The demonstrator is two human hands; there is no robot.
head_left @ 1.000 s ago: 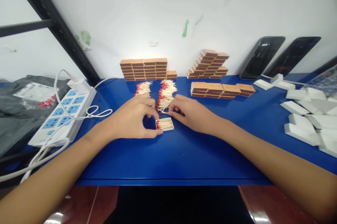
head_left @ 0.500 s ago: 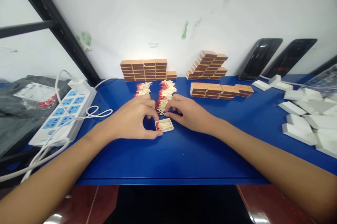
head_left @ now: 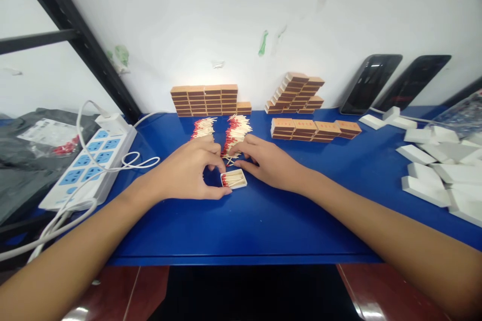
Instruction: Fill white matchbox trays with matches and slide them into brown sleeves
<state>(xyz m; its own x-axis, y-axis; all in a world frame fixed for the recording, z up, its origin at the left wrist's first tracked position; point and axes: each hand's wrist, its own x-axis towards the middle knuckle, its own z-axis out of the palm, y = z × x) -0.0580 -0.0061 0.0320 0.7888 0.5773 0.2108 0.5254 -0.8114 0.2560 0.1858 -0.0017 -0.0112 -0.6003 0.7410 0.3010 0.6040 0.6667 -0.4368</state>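
A small white matchbox tray [head_left: 240,186] lies on the blue table, partly filled with red-tipped matches [head_left: 231,179]. My left hand [head_left: 196,168] grips its left end between thumb and fingers. Just behind the tray, my right hand [head_left: 265,160] reaches into the near end of a loose pile of matches [head_left: 238,132]. Its index finger is stretched over the matches, with the thumb a little apart from it. A second match pile [head_left: 203,127] sits behind my left hand and is partly hidden by it.
Closed matchboxes stand in a left stack [head_left: 205,100], a stepped stack [head_left: 295,92] and a front row [head_left: 316,129]. White trays [head_left: 433,175] are heaped at right, near two phones [head_left: 371,85]. A power strip [head_left: 88,170] with cables lies left.
My right index finger has moved left over the matches, away from the thumb. My left hand still grips the tray. The whole view has shifted slightly.
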